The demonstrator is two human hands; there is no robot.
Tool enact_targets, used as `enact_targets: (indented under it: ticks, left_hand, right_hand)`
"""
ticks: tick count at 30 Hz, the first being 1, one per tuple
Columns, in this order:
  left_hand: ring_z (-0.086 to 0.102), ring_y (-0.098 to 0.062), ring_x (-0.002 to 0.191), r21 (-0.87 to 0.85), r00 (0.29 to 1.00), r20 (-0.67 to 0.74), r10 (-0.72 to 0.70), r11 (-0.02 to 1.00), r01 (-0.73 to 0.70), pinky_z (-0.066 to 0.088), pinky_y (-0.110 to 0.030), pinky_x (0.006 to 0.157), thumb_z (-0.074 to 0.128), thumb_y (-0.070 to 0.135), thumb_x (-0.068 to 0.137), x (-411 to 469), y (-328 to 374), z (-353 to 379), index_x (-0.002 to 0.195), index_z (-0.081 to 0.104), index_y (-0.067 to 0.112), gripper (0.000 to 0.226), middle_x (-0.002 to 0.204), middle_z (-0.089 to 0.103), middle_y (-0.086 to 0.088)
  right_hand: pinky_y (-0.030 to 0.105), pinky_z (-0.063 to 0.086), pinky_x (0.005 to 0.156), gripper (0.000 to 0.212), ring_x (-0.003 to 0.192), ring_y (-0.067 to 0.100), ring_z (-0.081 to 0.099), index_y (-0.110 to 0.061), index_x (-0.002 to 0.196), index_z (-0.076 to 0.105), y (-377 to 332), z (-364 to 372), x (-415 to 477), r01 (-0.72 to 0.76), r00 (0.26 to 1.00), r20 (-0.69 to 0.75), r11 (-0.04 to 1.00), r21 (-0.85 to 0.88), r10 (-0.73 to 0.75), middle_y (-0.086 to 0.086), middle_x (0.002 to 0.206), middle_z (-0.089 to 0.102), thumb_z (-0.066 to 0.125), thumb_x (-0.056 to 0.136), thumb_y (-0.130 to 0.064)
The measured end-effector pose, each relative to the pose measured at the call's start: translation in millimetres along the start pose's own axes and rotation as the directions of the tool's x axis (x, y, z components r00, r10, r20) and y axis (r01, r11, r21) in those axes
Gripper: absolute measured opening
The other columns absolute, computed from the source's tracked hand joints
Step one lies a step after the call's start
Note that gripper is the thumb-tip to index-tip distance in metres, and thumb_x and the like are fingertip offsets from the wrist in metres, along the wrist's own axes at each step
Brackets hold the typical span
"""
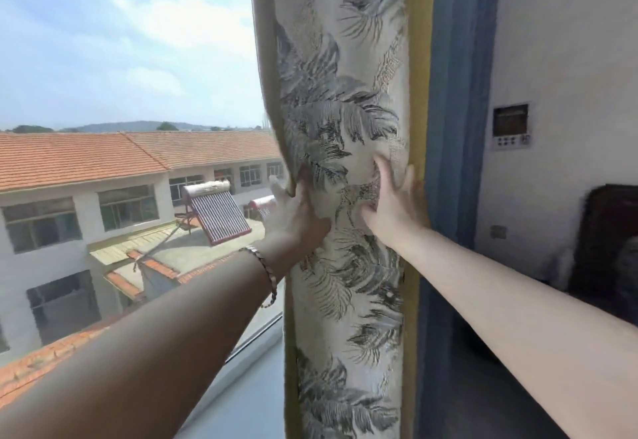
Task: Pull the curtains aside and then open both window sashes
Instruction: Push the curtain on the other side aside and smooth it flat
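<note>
Two bare forearms reaching forward from the bottom edge, the left one in shadow and wearing a beaded bracelet (267,273) at the wrist. Below the left arm, a pale window sill (248,400) and the lower window frame (255,335) running off to the right behind the fabric.

Further out, left hand (297,214) closed around the leading edge of the curtain (345,128), thumb on the near face and fingers (276,185) wrapped behind the hem, one tip showing past the edge against the glass. Just beside it, right hand (393,204) spread nearly flat, palm and splayed fingers pressed against the front of the same curtain, gripping nothing as far as can be seen. Curtain itself cream with grey feather-like leaves, gathered into a tall upright bundle at the right side of the window, yellow trim along its right edge, touching a blue drape (455,128) hanging next to the white wall (552,41).

On that wall, a small control panel (511,126) with a dark screen and buttons; below it a dark piece of furniture (607,249), blurred.

Beyond the glass, a solar water heater (214,211) on a flat roof, then long buildings with orange tiled roofs (86,155), distant hills and a cloudy blue sky.
</note>
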State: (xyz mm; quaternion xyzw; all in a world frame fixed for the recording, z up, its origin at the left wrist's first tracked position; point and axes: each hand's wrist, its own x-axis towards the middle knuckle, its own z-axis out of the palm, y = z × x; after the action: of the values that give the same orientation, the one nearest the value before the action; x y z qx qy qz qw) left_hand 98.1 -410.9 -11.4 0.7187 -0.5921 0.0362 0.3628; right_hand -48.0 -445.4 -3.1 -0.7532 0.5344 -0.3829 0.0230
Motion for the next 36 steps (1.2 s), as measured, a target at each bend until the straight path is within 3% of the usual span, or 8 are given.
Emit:
enact_targets:
  ticks: [5,8,10,15,22,27,32,36]
  left_hand:
    - [0.063,-0.040,0.077,-0.242,0.991,0.102,0.089,0.968,-0.062,0.061,-0.047,0.057,0.045,0.020,0.079,98,17,53,0.131,0.009,0.047,0.069,0.123,0.042,-0.019]
    - [0.057,-0.044,0.091,-0.271,0.987,0.101,0.128,0.958,-0.097,0.060,-0.051,0.072,0.051,0.002,0.082,143,36,86,0.138,0.013,0.038,0.077,0.131,0.033,-0.013]
    - [0.056,-0.044,0.097,-0.275,0.989,0.070,0.127,0.956,-0.104,0.058,-0.051,0.079,0.051,-0.001,0.082,170,47,109,0.141,0.013,0.034,0.079,0.136,0.030,-0.017]
    - [0.057,-0.043,0.097,-0.296,0.970,-0.043,0.238,0.925,-0.240,0.054,-0.045,0.076,0.051,0.007,0.083,248,92,182,0.146,0.013,0.027,0.076,0.134,0.033,-0.019]
    - [0.050,-0.041,0.111,-0.230,0.964,-0.114,0.241,0.937,-0.262,0.044,-0.044,0.083,0.047,0.008,0.090,377,199,284,0.143,0.021,0.013,0.060,0.136,0.034,-0.022]
    - [0.056,-0.036,0.093,-0.243,0.964,-0.058,0.261,0.933,-0.267,0.046,-0.040,0.076,0.047,0.008,0.088,472,257,366,0.144,0.018,0.018,0.064,0.128,0.040,-0.022]
    - [0.052,-0.037,0.082,-0.292,0.969,-0.086,0.230,0.924,-0.245,0.045,-0.040,0.066,0.045,0.004,0.086,554,306,442,0.137,0.023,0.016,0.057,0.131,0.035,-0.021]
    - [0.045,-0.033,0.079,-0.343,0.962,-0.108,0.252,0.899,-0.274,0.040,-0.038,0.064,0.046,0.002,0.084,620,347,511,0.127,0.029,0.012,0.048,0.129,0.036,-0.020]
  right_hand:
    - [0.037,0.047,0.079,0.074,0.112,0.034,0.050,-0.023,0.142,0.023,22,16,80,0.045,0.989,-0.144,0.999,0.010,-0.043,0.017,0.134,0.038,0.056,0.082,0.002]
    - [0.036,0.046,0.071,0.060,0.098,0.030,0.056,-0.020,0.134,0.034,52,18,126,0.033,0.982,-0.188,0.999,-0.016,-0.035,0.007,0.118,0.053,0.049,0.082,0.007]
    - [0.032,0.036,0.062,0.047,0.079,0.028,0.053,-0.018,0.124,0.039,75,16,156,0.007,0.978,-0.211,1.000,-0.011,-0.009,0.002,0.097,0.052,0.046,0.083,0.005]
    - [0.033,0.034,0.056,0.035,0.066,0.028,0.049,-0.011,0.110,0.041,144,16,243,-0.026,0.953,-0.303,0.990,-0.138,-0.018,-0.002,0.063,0.037,0.041,0.082,0.010]
    - [0.027,0.018,0.044,0.031,0.067,0.028,0.046,-0.017,0.099,0.028,262,-3,387,-0.032,0.962,-0.263,0.923,-0.383,-0.076,0.007,0.072,0.046,0.036,0.084,0.009]
    - [0.026,0.018,0.044,0.033,0.068,0.027,0.045,-0.018,0.099,0.027,355,2,488,-0.045,0.972,-0.226,0.894,-0.446,-0.064,0.000,0.063,0.036,0.035,0.084,0.011]
    - [0.027,0.016,0.044,0.042,0.070,0.027,0.045,-0.009,0.121,0.036,431,8,575,-0.032,0.967,-0.236,0.873,-0.486,-0.096,0.009,0.084,0.046,0.033,0.085,0.011]
    - [0.028,0.020,0.044,0.043,0.072,0.026,0.044,-0.010,0.123,0.035,504,15,647,-0.056,0.953,-0.281,0.846,-0.530,-0.113,0.004,0.066,0.038,0.032,0.085,0.010]
